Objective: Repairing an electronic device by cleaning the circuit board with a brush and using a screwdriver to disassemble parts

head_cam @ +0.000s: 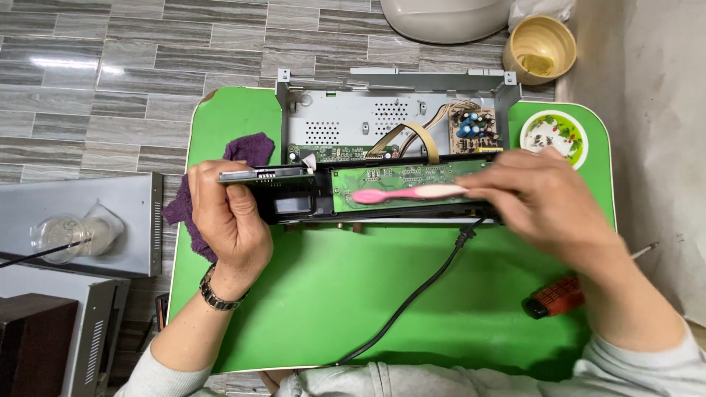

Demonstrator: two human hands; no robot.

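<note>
At frame centre, the left hand [229, 213] clasps the front panel [294, 192]; the right hand [540, 198] pinches a pink toothbrush [408, 194] on its green circuit board [412, 176]. Hard brushing could strain the ribbon cable [423, 136].

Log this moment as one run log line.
left hand: grips front panel | right hand: holds pink toothbrush on green circuit board | surface: green table

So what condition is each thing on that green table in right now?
Metal case: open, cover off, boards exposed.
Front panel: detached, tipped up, circuit board facing the camera.
Toothbrush: lying against the board, in the right hand.
Left hand: gripping the panel's left end.
Purple cloth: crumpled, behind the left hand.
Power cord: loose across the table.
Screwdriver: lying flat, untouched.
Dish: holds small bits.
</note>
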